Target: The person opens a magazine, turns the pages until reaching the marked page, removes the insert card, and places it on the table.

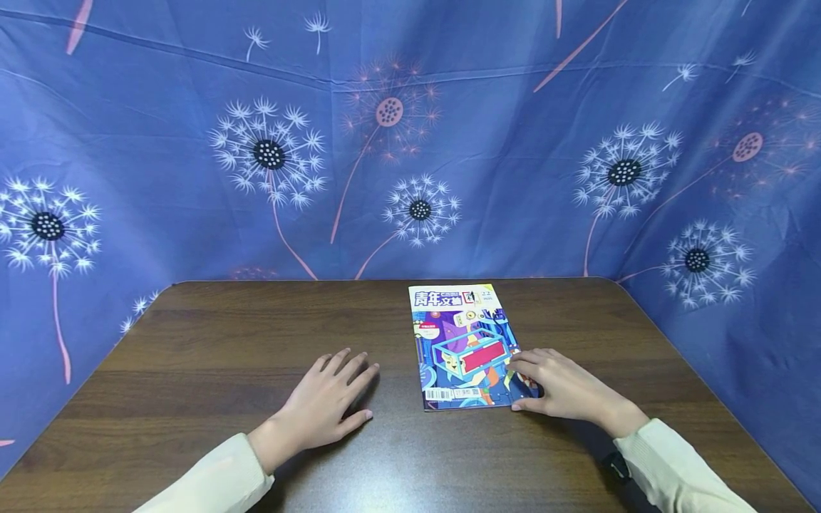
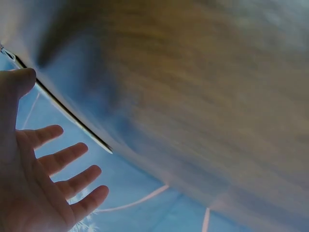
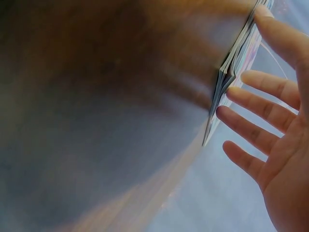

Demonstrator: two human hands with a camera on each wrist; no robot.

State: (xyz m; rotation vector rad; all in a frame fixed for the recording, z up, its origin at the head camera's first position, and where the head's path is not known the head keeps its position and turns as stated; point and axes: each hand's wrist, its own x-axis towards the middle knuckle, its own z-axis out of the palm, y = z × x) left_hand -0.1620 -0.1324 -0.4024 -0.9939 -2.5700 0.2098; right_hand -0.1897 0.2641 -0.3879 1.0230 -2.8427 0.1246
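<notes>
A magazine [image 1: 458, 395] with a colourful illustrated cover lies closed and face up on the wooden table, a little right of the middle in the head view. My right hand [image 1: 564, 388] is at its lower right side, fingertips on the edge of the cover and thumb by the bottom corner. From the right wrist, the page edges of the magazine [image 3: 235, 60] show slightly parted beside the relaxed, spread fingers [image 3: 260, 108]. Left of the magazine, my left hand [image 1: 327, 406] is palm down over the table, fingers spread, holding nothing. The left wrist view shows its palm and loose fingers [image 2: 65, 157].
The dark wooden table [image 1: 256, 320] reaches back to a blue cloth [image 1: 500, 142] printed with dandelions, which hangs behind it and along both sides. Pale sleeves [image 1: 218, 477] cover both forearms. A dark band [image 1: 617, 467] shows at the right wrist.
</notes>
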